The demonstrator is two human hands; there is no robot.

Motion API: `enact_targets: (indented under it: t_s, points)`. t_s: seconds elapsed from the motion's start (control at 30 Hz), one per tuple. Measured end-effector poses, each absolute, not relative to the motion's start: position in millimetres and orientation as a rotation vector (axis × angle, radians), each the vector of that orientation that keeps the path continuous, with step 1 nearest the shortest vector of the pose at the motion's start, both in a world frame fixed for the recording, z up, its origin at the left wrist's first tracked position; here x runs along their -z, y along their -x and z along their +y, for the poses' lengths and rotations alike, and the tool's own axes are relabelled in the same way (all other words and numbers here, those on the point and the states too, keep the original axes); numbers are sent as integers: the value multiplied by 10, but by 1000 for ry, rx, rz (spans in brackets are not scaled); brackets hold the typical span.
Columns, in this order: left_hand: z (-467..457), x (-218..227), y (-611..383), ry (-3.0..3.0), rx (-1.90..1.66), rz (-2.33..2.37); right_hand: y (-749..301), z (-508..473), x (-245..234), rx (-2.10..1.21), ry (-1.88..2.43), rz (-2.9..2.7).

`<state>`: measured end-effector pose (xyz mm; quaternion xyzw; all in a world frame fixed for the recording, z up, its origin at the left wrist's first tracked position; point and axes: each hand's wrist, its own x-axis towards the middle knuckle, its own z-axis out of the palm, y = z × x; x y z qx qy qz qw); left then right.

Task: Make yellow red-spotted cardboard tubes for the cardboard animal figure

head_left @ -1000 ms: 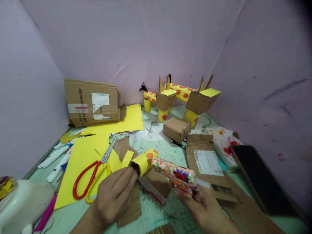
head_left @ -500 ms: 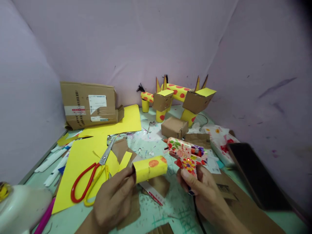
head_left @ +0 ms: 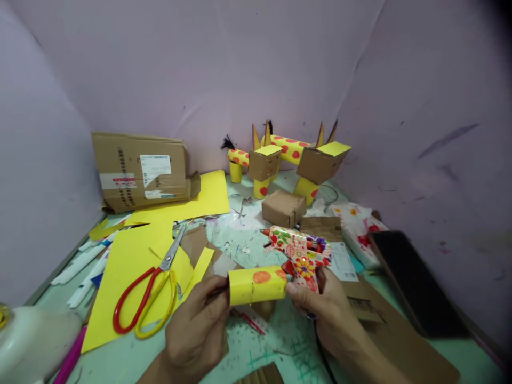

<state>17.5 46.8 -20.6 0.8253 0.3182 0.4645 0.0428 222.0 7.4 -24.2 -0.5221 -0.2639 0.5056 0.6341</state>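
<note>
My left hand (head_left: 200, 322) pinches the left end of a yellow paper tube (head_left: 256, 286) with orange spots, held level above the table. In my right hand (head_left: 324, 306) is a flower-patterned hot glue gun (head_left: 302, 256), its nozzle pointing left and a small red light lit. The right thumb touches or nearly touches the tube's right end. Beyond the hands stand two spotted yellow cardboard animals, a smaller one (head_left: 262, 165) and a larger one (head_left: 322, 162), with brown box heads and pointed ears. A small brown cardboard box (head_left: 283, 208) lies in front of them.
Scissors (head_left: 160, 288) with red and yellow handles lie on yellow paper (head_left: 120, 261) at left. A large cardboard package (head_left: 140, 173) leans on the back wall. At right are a dark phone (head_left: 416, 282) and flat cardboard (head_left: 392, 336). A white bottle-like object (head_left: 40, 341) sits front left.
My left hand has moved the tube to the right, closer to the glue gun. The glue gun has shifted slightly left, and the tube's end now meets my right thumb area.
</note>
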Motion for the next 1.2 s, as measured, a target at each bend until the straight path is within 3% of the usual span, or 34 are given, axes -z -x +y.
enact_targets:
  t_s: [0.17, 0.37, 0.8, 1.2]
  points:
    - [511, 213, -174, -2160, -1240, 827, -2240, 102, 224, -1106, 1258, -649]
    - [528, 156, -217, -1469, -1060, 992, -2241, 83, 241, -1052, 1424, -722]
    - [582, 229, -206, -1232, -1230, 1293, -2297, 38, 100, -856, 1548, -983]
    - [612, 55, -180, -1446, -1334, 1421, -2122, -160, 352, -1172, 1312, -1365]
